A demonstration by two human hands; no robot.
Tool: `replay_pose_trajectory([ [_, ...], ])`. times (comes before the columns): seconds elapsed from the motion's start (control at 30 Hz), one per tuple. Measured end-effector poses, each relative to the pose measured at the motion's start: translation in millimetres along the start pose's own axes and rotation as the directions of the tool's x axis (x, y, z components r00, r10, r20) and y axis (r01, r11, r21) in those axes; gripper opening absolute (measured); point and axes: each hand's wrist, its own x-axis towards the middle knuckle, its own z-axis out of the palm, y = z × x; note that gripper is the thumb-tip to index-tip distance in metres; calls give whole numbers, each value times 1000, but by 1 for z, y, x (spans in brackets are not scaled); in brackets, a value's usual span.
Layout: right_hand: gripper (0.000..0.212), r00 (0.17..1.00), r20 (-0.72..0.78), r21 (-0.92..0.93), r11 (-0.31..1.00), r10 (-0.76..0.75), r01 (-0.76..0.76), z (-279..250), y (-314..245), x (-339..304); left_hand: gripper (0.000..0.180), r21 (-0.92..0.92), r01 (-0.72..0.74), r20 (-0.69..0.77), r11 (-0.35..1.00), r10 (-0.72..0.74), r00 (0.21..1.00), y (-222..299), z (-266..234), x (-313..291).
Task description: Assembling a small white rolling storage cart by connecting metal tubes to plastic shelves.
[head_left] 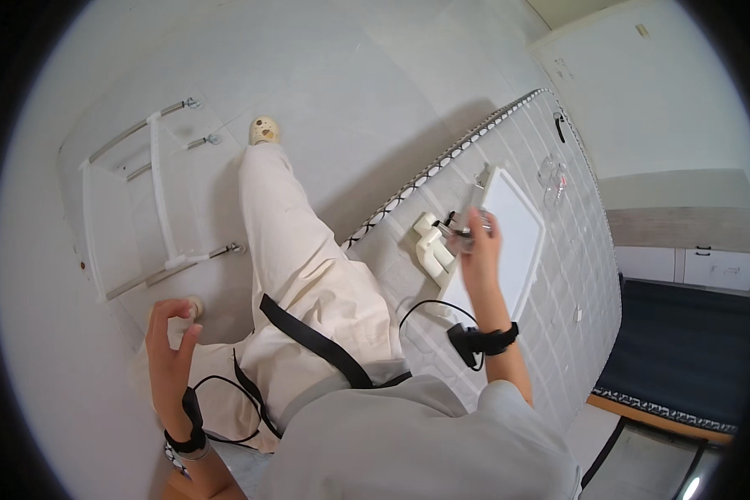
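Observation:
My left hand (172,350) is raised at the lower left, its fingers bent and apart with nothing between them. Below it lies the floor, and a cream shoe (195,307) shows just behind the fingers. Over the mattress, my right hand (482,250) is closed on a small, partly clear object (461,242) whose kind I cannot make out. Directly under that hand lies a white flat panel (512,225) with a pale frame. A cream curved bracket (429,250) with dark knobs sits along its left side, close to my right fingers.
A grey quilted mattress (567,292) extends on my right. Clear plastic items (552,179) and a small black object (559,128) lie near its far end. A white frame with metal legs and casters (158,183) lies on the floor at left. Black cables (425,305) hang from my wrist straps.

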Motion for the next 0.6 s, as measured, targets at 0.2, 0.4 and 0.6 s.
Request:
replay_pose_trajectory([
  [0.2,42,818,-573,-266,956,-51,-126,-137,68,41,13,41,24,7,999,-25,1000,-5,7,5],
  [0.4,33,874,-486,-294,935,33,-199,-173,116,42,8,35,23,2,999,-23,1000,0,4,6],
  [0.6,38,795,-548,-655,725,-260,-215,-199,126,62,7,54,33,-6,998,-33,999,-4,2,2],
])
